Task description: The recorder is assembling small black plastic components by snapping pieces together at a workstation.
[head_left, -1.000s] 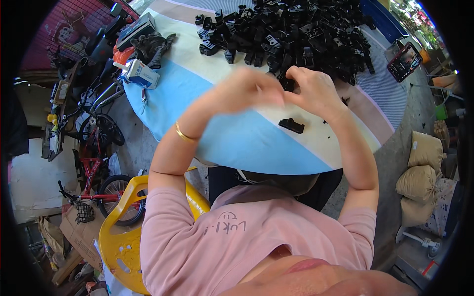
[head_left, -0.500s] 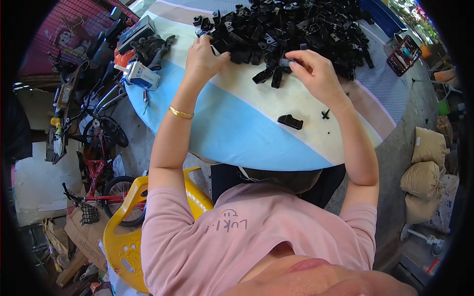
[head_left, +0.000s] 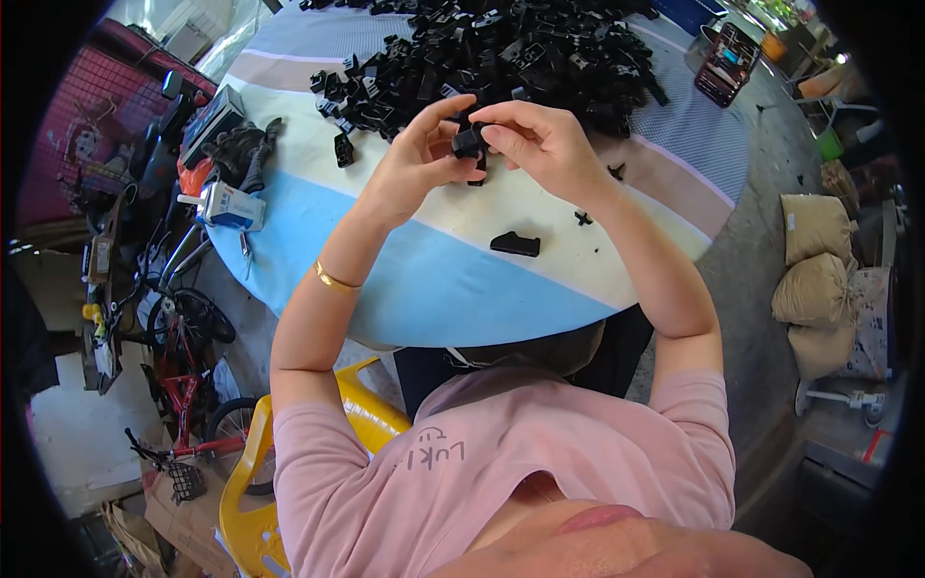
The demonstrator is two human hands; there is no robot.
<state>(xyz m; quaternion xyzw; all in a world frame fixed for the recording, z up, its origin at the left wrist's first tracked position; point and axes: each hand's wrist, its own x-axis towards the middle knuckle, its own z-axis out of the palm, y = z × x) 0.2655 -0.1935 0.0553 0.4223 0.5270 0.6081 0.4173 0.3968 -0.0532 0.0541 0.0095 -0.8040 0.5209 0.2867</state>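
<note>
Both hands grasping one small blocky black plastic part [head_left: 468,144]. Right hand [head_left: 540,140] pinches it, thumb and index; left hand [head_left: 414,164] curls round its other side, exact finger contact partly hidden. Far side is tight: heaped pile of black plastic parts [head_left: 530,58] just past my fingertips. Single black boxy piece [head_left: 344,150] sits off its left edge. More room my way: striped cloth [head_left: 424,299] runs cream then blue to the table's curved near edge. In that gap, long black plastic piece [head_left: 515,244] on cream, near the blue; tiny black cross-shaped piece [head_left: 584,219] just left of my right forearm. Left rim: white-and-blue carton [head_left: 234,207], crumpled dark grey fabric [head_left: 241,156]. Far right rim: dark rectangular phone [head_left: 728,64]. Yellow plastic chair [head_left: 246,515] beside my left arm, off the table.
</note>
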